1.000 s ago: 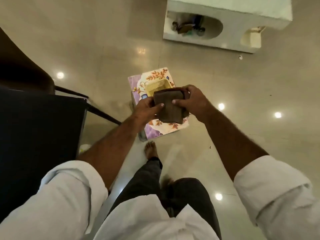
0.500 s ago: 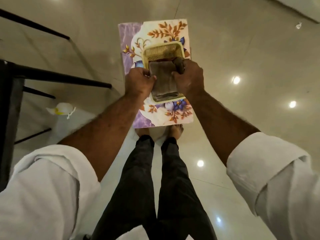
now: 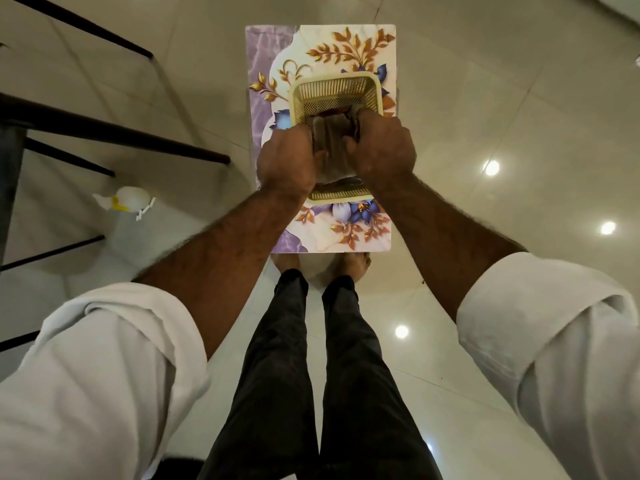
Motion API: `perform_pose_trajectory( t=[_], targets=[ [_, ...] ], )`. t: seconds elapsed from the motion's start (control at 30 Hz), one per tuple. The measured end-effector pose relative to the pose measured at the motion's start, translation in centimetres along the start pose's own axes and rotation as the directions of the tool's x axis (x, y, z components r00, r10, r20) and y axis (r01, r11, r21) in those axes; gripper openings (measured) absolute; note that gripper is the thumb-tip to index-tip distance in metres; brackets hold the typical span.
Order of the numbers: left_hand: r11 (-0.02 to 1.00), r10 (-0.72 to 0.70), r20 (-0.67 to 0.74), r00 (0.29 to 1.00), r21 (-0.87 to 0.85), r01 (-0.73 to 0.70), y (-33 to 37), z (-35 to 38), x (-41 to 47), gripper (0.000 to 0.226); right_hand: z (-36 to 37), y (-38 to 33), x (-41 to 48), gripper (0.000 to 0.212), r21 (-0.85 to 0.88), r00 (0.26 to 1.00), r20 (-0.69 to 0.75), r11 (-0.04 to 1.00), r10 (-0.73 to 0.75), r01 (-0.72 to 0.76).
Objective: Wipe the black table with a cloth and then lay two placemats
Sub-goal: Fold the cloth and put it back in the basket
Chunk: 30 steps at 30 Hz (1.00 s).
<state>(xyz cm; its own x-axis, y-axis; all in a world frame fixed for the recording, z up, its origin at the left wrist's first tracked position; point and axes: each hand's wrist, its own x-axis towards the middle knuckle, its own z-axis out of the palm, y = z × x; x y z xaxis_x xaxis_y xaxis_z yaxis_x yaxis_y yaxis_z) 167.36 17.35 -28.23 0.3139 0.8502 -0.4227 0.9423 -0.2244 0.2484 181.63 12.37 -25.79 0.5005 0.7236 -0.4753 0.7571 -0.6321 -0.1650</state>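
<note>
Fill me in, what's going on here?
A person stands over a small floral-topped stand with a tan plastic basket sitting on it. The left hand and right hand both grip a folded brown cloth, one on each side, with the cloth down inside the basket. This one frame doesn't show whether it's going in or coming out. No placemats are in view, and neither hand is at the black table.

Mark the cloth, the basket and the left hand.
cloth (image 3: 333, 142): head view, its folded middle.
basket (image 3: 332, 83): head view, far rim.
left hand (image 3: 285, 161): head view, back of the hand.
</note>
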Motion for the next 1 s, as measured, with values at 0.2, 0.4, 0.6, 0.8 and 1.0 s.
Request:
perform_pose_trajectory(
  t=[0.2, 0.4, 0.6, 0.8, 1.0],
  targets=[
    [0.970, -0.109, -0.128, 0.986, -0.229, 0.078, -1.1, -0.9, -0.9, 0.056, -1.6, 1.3, -0.9, 0.042, -0.130, 0.988, -0.131, 0.989, -0.085, 0.068],
    [0.891, -0.197, 0.224, 0.954, -0.366, 0.270, -0.9, -0.2, -0.4, 0.040, -2.0, 5.9, -1.6, 0.039, 0.308, 0.960, -0.241, 0.949, 0.142, -0.063],
    [0.909, -0.214, 0.148, 0.966, -0.332, 0.252, -1.8, -0.4, -0.2, 0.025, 0.1, 9.2, -1.0, 0.041, 0.512, 0.948, -0.063, 0.826, 0.312, -0.238],
    [0.873, -0.269, 0.005, 0.963, -0.420, 0.246, -7.2, -3.8, 0.8, 0.054, 3.9, 9.9, -0.8, 0.090, 0.446, 0.903, 0.298, 0.791, 0.311, -0.419],
    [0.816, -0.345, -0.008, 0.938, -0.497, 0.296, -10.1, -6.5, 0.8, 0.034, 6.7, 10.7, -0.8, 0.077, 0.216, 0.907, 0.307, 0.907, 0.289, -0.362]
  ],
)
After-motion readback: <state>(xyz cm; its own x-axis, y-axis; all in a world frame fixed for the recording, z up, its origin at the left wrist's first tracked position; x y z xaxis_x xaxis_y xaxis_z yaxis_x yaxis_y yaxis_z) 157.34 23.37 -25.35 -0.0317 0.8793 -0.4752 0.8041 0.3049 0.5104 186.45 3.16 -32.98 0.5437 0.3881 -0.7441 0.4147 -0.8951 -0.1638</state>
